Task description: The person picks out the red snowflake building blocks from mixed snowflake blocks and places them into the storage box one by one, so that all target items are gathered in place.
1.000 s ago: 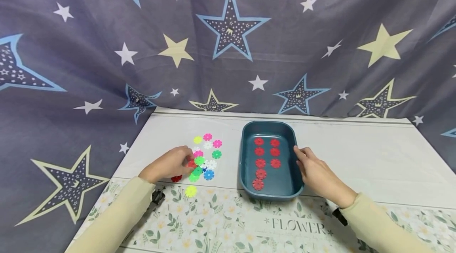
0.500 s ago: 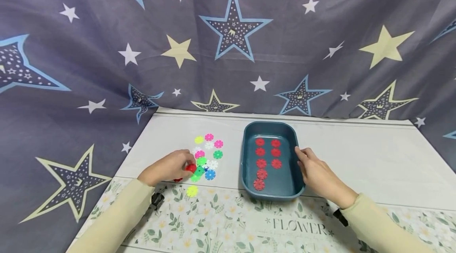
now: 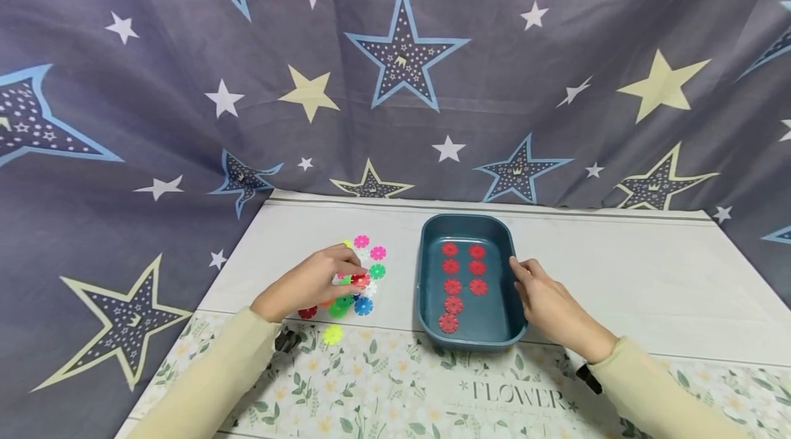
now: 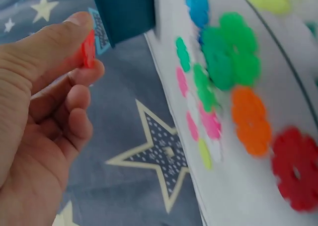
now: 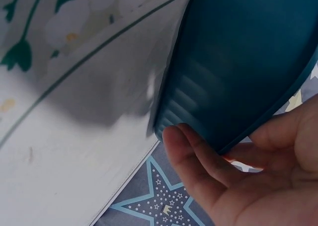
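My left hand (image 3: 315, 281) pinches a red notched plastic disc (image 4: 88, 49) between thumb and fingertips, raised above a loose pile of discs. In that pile lie a green disc (image 3: 377, 271), a blue disc (image 3: 363, 306), an orange disc (image 4: 251, 121) and a dark red disc (image 4: 297, 169); the hand hides part of it. My right hand (image 3: 550, 298) holds the right side of a dark teal tray (image 3: 426, 288), thumb over the rim and fingers against the outer wall. Inside the tray, several red discs (image 3: 453, 305) lie flat in two columns.
A yellow disc (image 3: 332, 334) lies apart on the near floral part of the tablecloth (image 3: 383, 384). Pink discs (image 3: 361, 241) lie at the far side of the pile. A star-patterned curtain (image 3: 395, 130) hangs behind the table's back edge.
My left hand has picked a red disc out of the pile, lifted it and carried it to the right, toward the tray. The right hand keeps its hold on the tray.
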The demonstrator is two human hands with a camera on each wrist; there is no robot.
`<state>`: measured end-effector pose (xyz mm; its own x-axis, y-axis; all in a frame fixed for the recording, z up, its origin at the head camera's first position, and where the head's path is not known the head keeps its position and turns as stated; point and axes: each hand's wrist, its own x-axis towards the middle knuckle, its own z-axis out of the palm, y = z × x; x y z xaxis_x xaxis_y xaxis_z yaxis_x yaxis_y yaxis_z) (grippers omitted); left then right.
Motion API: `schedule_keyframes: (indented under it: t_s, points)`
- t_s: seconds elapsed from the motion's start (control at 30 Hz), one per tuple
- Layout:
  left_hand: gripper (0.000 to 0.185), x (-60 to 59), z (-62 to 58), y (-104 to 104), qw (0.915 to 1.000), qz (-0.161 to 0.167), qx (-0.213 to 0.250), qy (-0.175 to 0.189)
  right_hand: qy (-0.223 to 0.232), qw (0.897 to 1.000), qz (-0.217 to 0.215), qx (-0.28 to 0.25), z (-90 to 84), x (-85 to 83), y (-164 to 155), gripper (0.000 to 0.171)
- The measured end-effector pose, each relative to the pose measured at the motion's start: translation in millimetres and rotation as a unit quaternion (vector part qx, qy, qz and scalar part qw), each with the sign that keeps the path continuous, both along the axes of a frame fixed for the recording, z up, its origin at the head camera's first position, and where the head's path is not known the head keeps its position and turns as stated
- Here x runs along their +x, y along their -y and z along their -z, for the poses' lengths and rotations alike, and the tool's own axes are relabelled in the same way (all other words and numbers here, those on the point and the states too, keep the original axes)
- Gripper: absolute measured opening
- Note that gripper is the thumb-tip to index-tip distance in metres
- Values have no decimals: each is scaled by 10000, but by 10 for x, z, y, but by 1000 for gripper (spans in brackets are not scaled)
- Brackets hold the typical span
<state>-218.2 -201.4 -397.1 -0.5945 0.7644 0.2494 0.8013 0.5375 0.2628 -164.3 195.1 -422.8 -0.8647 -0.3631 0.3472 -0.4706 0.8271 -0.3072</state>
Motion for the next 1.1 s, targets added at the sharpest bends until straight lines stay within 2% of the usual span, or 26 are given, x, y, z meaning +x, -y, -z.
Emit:
schedule_keyframes:
  t_s: [0.27, 0.4, 0.53, 0.63, 0.73, 0.83, 0.9, 1.0, 1.1]
  points:
    - [20, 8, -102, -214, 9987, 374, 12, -343, 22, 10000, 17, -5, 9, 4, -3, 43]
    - [21, 0, -150, -365, 9967, 671, 84, -450, 83, 10000, 18, -11, 4, 9, 3, 43]
    - [23, -2, -172, -616, 9938, 1005, 251, -393, 122, 9999, -3, -22, -5, 9, 6, 44]
    - [22, 0, -170, -898, 9903, 1309, 238, -402, 104, 9999, -3, -18, -11, 5, -5, 43]
    - [20, -20, -138, -1241, 9845, 1660, -168, -533, 111, 9999, 19, -10, -14, 4, -32, 44]
    - [16, -42, -82, -1567, 9773, 1866, -845, -541, 129, 9999, 51, 7, -15, 3, -47, 44]
    - [14, -52, -31, -1743, 9743, 1775, -1314, -442, 147, 9999, 48, 9, -13, 1, -46, 43]
    - [10, -54, 58, -1925, 9717, 1430, -1871, -171, 127, 9999, 6, 31, -11, -8, -33, 43]
    - [7, -42, 127, -2033, 9701, 1201, -2109, 3, 95, 9999, -49, 32, -15, -10, -28, 43]
